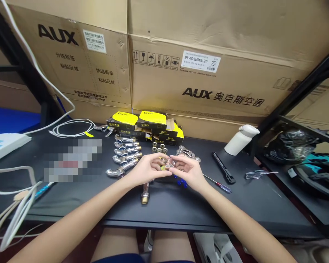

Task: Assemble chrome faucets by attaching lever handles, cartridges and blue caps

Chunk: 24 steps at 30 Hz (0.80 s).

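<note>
My left hand (pixel 149 168) and my right hand (pixel 191 172) meet above the front middle of the table. Their fingertips pinch a small shiny metal part (pixel 168 165) with a bit of yellow beside it; its exact kind is too small to tell. Just below my left hand lies a chrome faucet body (pixel 145 190) with a brass threaded end toward me. Several similar chrome faucet bodies (pixel 123 159) lie in a row to the left. Small round metal caps (pixel 159 150) sit behind my hands. Blue pieces (pixel 182 182) lie under my right hand, partly hidden.
Yellow-and-black boxes (pixel 150 122) are stacked at the back. Chrome lever handles (pixel 186 151), a screwdriver (pixel 224 187), a black cutter (pixel 222 166), a clear plastic bag (pixel 259 174) and a white bottle (pixel 239 140) lie right. White cables (pixel 22 204) and a power strip (pixel 9 144) occupy the left.
</note>
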Tool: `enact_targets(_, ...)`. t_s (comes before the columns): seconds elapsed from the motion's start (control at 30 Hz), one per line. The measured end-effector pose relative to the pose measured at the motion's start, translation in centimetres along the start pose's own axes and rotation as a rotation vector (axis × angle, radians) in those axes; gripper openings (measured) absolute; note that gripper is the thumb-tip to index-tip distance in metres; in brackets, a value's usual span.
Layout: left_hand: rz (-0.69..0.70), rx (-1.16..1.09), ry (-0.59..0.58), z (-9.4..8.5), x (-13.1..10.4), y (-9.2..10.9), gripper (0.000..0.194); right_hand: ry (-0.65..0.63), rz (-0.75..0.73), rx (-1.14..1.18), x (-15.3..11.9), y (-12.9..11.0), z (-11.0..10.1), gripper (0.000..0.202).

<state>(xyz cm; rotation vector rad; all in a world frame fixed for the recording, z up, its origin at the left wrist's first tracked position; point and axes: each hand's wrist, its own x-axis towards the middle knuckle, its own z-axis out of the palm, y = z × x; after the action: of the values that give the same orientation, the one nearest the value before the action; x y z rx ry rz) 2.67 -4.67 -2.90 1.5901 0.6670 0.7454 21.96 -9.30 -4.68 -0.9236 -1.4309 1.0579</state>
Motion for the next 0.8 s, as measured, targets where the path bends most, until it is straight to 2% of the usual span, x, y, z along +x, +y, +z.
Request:
enact_targets(0.1, -0.010, 0.003, 0.000, 0.0, 0.0, 0.3, 0.033, -0.025, 0.089, 0.022, 0.7, -1.2, -1.6, 0.053)
enact_targets(0.23, -0.014, -0.045, 0.037, -0.1, 0.2, 0.3, 0.029, -0.054, 0.177, -0.361, 1.2, -3.1, -5.2, 0.034)
enact_targets(0.33, -0.009, -0.098, 0.077, -0.1, 0.4, 0.1, 0.031, -0.148, 0.274, -0.511, 0.8, -3.2, -6.7, 0.021)
enact_targets(0.5, -0.011, -0.135, 0.107, -0.1, 0.4, 0.2, 0.041, -0.201, 0.342, -0.646, 0.1, -1.7, -6.0, 0.009)
enact_targets(0.6, 0.000, -0.128, 0.078, -0.1, 0.2, 0.6, 0.044, -0.202, 0.339, -0.672, 0.0, -1.2, -5.5, 0.006)
enact_targets(0.8, 0.009, -0.100, 0.056, 0.0, -0.1, 0.7, 0.042, -0.172, 0.272, -0.578, 0.3, -2.2, -5.8, 0.009)
